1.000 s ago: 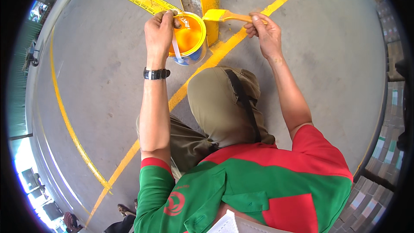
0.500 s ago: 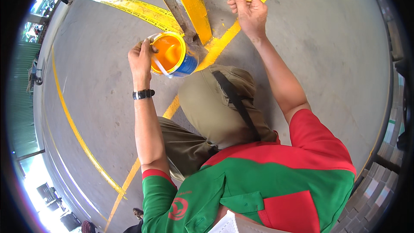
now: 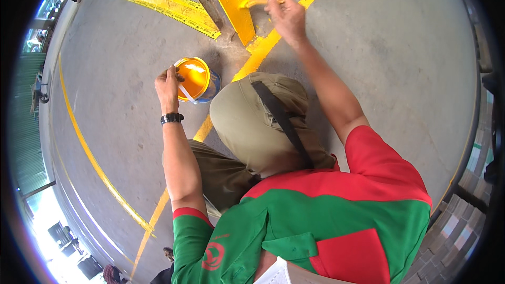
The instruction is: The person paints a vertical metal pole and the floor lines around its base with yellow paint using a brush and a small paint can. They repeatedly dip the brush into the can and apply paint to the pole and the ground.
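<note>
Grey concrete floor (image 3: 368,47) with yellow lines; right hand (image 3: 286,16) clamped on a paintbrush (image 3: 252,2) pointing left, left hand (image 3: 168,87) gripping the round orange paint can (image 3: 195,79).

Your right hand (image 3: 285,17) is hiding the paintbrush (image 3: 251,2) handle; your left hand (image 3: 168,87) is covering the paint can's (image 3: 197,80) near rim, and your knee (image 3: 252,121) is blocking the floor line (image 3: 205,126).

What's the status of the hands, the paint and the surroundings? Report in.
Left hand grips paint can rim. Right hand holds brush against yellow post. Bent knee beside can; nothing blocking.
</note>
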Demonstrator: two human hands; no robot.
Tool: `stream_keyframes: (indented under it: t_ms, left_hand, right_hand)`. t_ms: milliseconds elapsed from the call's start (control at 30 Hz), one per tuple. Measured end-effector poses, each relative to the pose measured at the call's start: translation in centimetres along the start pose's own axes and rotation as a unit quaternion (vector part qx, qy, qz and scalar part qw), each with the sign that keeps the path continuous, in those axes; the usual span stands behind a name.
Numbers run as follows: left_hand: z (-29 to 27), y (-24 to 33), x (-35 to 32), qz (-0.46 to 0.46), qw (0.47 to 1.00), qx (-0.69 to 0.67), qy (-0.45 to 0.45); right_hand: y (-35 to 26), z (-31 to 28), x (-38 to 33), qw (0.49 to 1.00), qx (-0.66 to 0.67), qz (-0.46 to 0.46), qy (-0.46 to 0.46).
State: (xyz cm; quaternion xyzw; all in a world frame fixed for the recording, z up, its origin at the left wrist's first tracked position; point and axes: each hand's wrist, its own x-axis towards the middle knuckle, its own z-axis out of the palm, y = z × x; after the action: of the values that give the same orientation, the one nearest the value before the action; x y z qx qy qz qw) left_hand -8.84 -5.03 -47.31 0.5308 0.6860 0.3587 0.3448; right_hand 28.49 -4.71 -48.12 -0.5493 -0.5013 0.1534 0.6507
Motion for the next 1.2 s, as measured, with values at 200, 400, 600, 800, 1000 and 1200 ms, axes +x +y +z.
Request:
stream_keyframes:
  t_ms: [200, 400, 600, 800, 1000, 1200]
  left_hand:
    - [-0.4, -0.9, 0.8, -0.039, 0.999, 0.010, 0.020]
    - [-0.7, -0.9, 0.9, -0.039, 0.998, 0.040, 0.023]
    - [-1.6, -0.8, 0.7, -0.057, 0.997, 0.044, 0.006]
    - [-1.3, -0.9, 0.9, -0.043, 0.998, 0.045, 0.002]
    - [-1.3, -0.9, 0.7, -0.035, 0.997, 0.069, 0.009]
    - [-1.3, -0.4, 0.9, -0.029, 0.999, 0.033, 0.008]
  right_hand:
    - [-0.2, -2.3, -0.7, 0.993, -0.113, 0.014, -0.042]
    - [2.5, 2.0, -1.4, 0.986, -0.159, 0.024, -0.051]
    - [0.0, -1.9, 0.3, 0.999, -0.049, -0.013, 0.005]
    - [3.6, 1.4, -2.0, 0.984, -0.159, 0.005, -0.083]
    - [-3.2, 0.2, 1.4, 0.999, 0.049, -0.011, 0.018]
    - [-12.8, -4.2, 5.5, 0.988, 0.034, -0.142, 0.051]
